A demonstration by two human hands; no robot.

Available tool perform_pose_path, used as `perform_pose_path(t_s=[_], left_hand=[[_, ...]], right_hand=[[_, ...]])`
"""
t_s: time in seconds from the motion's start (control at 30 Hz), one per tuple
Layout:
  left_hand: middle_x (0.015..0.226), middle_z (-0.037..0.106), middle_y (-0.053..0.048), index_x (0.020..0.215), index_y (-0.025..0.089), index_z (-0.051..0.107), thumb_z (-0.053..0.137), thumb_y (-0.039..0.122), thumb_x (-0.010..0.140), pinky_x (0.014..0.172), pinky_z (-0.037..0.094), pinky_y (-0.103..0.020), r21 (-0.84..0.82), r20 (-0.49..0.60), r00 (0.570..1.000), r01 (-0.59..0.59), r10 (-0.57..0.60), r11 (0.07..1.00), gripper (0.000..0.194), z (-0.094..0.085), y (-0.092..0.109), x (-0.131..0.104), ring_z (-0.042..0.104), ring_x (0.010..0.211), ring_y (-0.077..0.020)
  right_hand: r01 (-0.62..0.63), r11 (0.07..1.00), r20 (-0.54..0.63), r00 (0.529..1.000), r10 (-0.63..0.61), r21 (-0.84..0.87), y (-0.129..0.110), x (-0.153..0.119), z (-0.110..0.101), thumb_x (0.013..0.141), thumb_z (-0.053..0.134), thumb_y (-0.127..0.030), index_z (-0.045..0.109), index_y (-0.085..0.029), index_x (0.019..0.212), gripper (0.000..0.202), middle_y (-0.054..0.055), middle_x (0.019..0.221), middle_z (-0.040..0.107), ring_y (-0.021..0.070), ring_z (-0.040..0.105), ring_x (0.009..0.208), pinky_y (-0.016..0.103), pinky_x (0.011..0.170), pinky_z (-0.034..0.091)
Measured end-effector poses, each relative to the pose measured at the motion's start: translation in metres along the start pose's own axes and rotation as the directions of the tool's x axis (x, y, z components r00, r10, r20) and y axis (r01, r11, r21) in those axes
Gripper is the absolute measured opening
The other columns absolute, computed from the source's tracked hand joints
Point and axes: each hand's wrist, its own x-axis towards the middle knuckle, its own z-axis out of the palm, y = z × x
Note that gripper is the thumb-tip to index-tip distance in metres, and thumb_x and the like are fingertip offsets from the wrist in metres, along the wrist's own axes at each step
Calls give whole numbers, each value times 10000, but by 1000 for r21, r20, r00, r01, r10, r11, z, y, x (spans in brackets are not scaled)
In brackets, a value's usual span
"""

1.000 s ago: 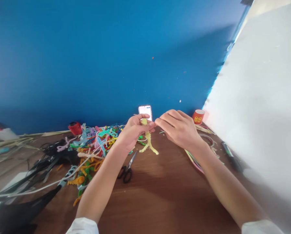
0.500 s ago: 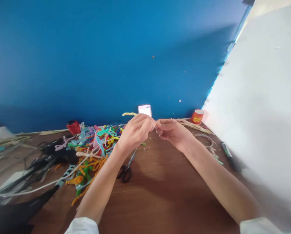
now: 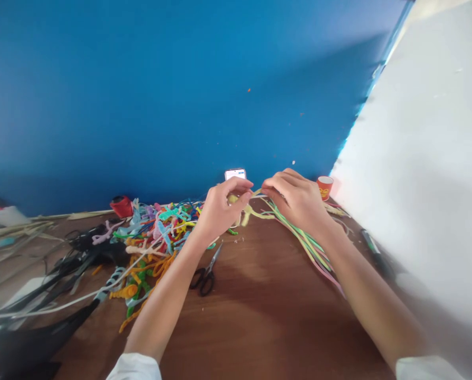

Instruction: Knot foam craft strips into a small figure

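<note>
Wooden table, hands pinching yellow figure.

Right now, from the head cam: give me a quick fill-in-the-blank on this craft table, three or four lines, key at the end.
1. The left hand pinches a ____ pipe-cleaner figure.
2. The right hand holds a bundle of thin strips that trails toward the ____ edge of the picture.
3. The scissors lie flat on the ____.
4. The phone leans against the ____ wall.

Missing words: yellow; right; table; blue
</note>
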Motion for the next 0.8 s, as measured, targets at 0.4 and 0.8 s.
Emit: perform_pose_path(t_s=[0.4, 0.8], left_hand=[[789, 689, -33, 838, 175, 696, 591, 393, 906, 655, 488, -279, -207, 296, 942, 225, -158, 952, 251, -6, 9, -1, 627, 733, -155], [735, 673, -28, 711, 176, 619, 571, 141, 864, 651, 418, -301, 270, 101, 995, -26, -1, 963, 165, 9, 8, -1, 582, 714, -173]], right_hand=[[172, 982, 40, 985, -170, -72, -3, 0, -3, 995, 418, -126, 583, -218, 885, 219, 48, 848, 685, 182, 535, 807, 297, 682, 392], [-21, 999, 85, 996, 24, -26, -8, -3, 7, 942, 453, -195, 523, -206, 738, 216, 33, 662, 584, 165, 472, 644, 303, 571, 228]])
